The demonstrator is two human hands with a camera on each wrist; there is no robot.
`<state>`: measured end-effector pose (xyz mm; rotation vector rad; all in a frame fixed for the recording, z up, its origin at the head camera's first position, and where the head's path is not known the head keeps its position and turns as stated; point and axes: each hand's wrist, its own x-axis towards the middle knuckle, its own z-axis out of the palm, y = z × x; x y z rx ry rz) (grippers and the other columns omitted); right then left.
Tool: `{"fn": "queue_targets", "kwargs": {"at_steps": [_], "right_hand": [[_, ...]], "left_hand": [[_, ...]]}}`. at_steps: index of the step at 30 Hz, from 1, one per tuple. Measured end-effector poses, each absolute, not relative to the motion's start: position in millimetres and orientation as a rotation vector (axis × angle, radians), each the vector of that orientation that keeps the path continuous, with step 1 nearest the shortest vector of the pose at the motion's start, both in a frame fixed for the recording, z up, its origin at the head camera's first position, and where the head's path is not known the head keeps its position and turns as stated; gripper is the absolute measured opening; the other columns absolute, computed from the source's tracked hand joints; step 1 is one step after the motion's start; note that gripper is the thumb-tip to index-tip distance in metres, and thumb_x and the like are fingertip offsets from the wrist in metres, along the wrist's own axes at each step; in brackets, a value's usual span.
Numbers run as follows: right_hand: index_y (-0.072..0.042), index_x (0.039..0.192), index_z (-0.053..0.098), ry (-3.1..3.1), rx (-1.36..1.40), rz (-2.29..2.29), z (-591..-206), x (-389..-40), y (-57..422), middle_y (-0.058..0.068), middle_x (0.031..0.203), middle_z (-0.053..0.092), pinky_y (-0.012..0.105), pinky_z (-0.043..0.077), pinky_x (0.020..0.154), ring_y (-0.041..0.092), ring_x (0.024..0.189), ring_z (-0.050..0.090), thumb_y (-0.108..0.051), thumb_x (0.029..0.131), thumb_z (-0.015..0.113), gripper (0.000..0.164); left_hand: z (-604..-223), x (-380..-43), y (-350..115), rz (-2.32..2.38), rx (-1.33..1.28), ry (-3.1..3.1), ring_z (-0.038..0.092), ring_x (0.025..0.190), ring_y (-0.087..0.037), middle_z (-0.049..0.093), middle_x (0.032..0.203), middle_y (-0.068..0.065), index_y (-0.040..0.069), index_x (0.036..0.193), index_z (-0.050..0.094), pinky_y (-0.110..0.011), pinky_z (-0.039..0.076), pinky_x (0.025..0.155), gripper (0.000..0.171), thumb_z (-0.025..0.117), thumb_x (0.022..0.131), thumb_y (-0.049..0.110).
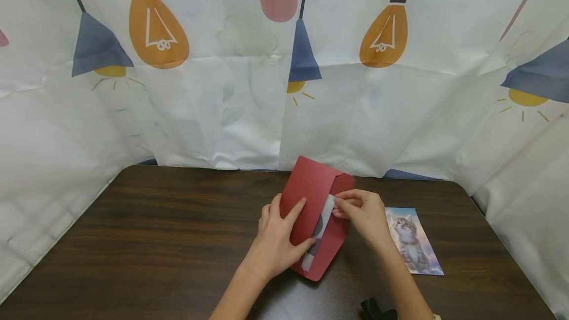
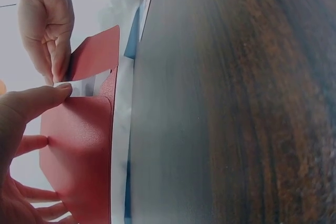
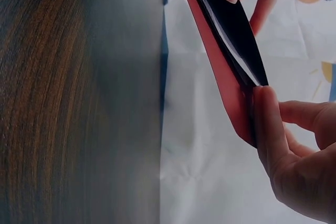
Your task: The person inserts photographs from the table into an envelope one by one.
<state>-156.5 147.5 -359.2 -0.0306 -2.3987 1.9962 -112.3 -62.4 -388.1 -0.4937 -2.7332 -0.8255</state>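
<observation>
A red envelope (image 1: 311, 181) stands tilted above the table with its flap (image 1: 335, 241) folded back. A pale card with grey patches (image 1: 323, 221) sits mostly inside it, only a strip showing along the opening. My left hand (image 1: 280, 238) holds the envelope from the left, fingers spread on its face and thumb at the opening beside the card. In the left wrist view that thumb (image 2: 44, 100) lies against the card's edge. My right hand (image 1: 362, 211) pinches the upper end of the card between thumb and fingers. The card's lower part is hidden in the envelope.
To the right, a kitten picture card (image 1: 411, 243) lies flat on the dark wooden table (image 1: 155, 241). A black object (image 1: 375, 310) shows at the near edge by the right forearm. White cloth printed with lamps and bulbs (image 1: 249, 112) hangs behind the table and along its sides.
</observation>
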Motion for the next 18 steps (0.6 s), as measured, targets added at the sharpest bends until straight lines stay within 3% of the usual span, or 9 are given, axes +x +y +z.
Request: {"fn": "queue_targets", "kwargs": {"at_steps": [18], "right_hand": [[0.015, 0.115, 0.071, -2.329, -0.068, 2.043, -359.7, -157.4, 146.2, 0.02, 0.093, 0.078, 0.024, 0.062, 0.07, 0.009, 0.068, 0.075, 0.0, 0.1, 0.07, 0.022]], "left_hand": [[-387.9, -110.8, -61.2, -0.823, -0.522, -2.725, 0.043, 0.129, -0.045, 0.037, 0.155, -0.028, 0.015, 0.154, 0.055, -0.058, 0.052, 0.096, 0.081, 0.09, 0.083, 0.031]]}}
